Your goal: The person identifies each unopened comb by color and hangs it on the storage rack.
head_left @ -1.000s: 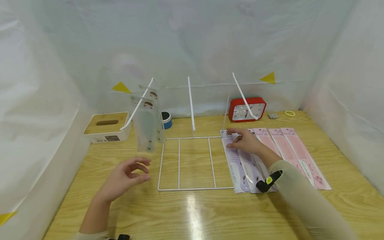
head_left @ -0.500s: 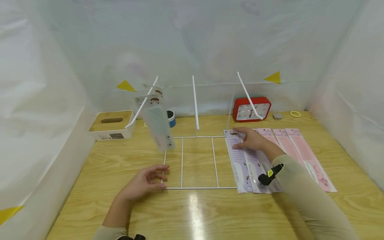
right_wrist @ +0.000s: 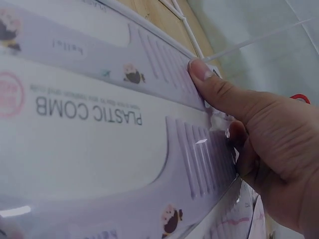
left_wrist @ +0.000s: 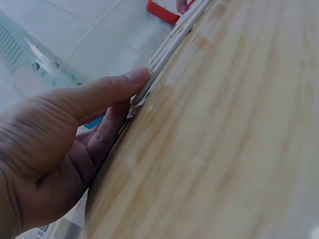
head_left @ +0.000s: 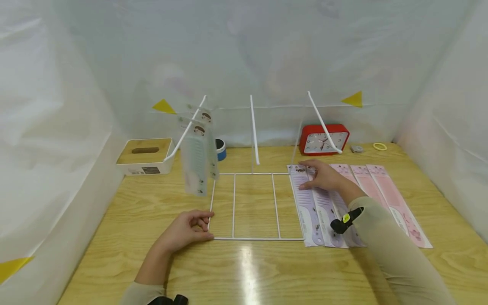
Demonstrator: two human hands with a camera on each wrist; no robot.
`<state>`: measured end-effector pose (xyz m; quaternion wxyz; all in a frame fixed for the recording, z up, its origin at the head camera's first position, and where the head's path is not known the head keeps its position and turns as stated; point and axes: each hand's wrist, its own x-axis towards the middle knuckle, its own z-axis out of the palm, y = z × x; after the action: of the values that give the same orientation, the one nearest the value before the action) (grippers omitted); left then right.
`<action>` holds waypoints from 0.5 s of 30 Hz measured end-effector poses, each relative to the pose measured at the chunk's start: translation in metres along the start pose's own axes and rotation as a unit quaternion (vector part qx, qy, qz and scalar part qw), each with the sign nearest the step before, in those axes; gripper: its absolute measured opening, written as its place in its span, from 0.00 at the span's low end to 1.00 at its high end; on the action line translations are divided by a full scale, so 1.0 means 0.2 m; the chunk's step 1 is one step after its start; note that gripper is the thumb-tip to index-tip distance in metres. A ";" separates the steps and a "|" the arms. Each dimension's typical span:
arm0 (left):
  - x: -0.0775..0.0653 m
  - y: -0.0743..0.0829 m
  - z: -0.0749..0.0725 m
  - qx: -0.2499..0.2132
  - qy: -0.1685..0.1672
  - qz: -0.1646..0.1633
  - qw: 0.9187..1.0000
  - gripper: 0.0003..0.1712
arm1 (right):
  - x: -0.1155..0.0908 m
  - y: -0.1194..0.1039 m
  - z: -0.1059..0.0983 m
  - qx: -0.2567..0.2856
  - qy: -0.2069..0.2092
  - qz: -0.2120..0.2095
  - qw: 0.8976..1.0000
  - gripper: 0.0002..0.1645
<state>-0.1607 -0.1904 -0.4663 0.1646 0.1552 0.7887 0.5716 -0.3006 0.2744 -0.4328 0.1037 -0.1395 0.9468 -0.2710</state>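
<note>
While the left hand [head_left: 186, 228] pinched the white wire rack [head_left: 259, 239] at eight o'clock, the right hand [head_left: 323, 176] at two showed indeterminable grip. Uneven pulling risked swinging the hanging pale-green packaged combs [head_left: 195, 159].

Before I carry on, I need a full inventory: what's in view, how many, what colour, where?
Wire display rack: one, white, centre
Packaged green combs: two visible, pale green, hanging on left prong
Packaged purple combs: three, purple, right of rack base
Packaged pink combs: three, pink, right of purple ones
Clock: one, red, back right
Small item: one, grey, beside clock
Ring: one, yellow, far back right
Tissue box: one, white with wood-coloured lid, back left
Cylinder: one, blue, white and black, behind green combs
Triangles: three, yellow, on sheeting
Sheeting: white, back and sides
Table: one, wood-coloured, beneath
Sleeves: two, beige, on arms
Wrist devices: two, black, on sleeves
Left hand: one, at rack's front left corner
Right hand: one, on purple combs
</note>
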 end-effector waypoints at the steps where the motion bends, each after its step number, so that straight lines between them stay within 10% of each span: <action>1: 0.00 0.00 0.00 0.001 0.002 -0.004 1.000 0.37 | 0.00 0.01 0.00 0.003 0.004 0.000 1.000 0.59; 9: 0.00 0.02 0.00 0.008 0.010 -0.016 1.000 0.36 | 0.01 0.02 0.03 0.038 0.059 -0.001 0.998 0.55; 15: -0.01 0.02 0.01 0.007 0.006 -0.023 1.000 0.36 | 0.03 0.03 0.07 0.096 0.123 0.026 0.987 0.33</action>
<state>-0.1588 -0.1884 -0.4634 0.1718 0.1347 0.7974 0.5626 -0.3031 0.2713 -0.4486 0.0063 -0.0698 0.9252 -0.3730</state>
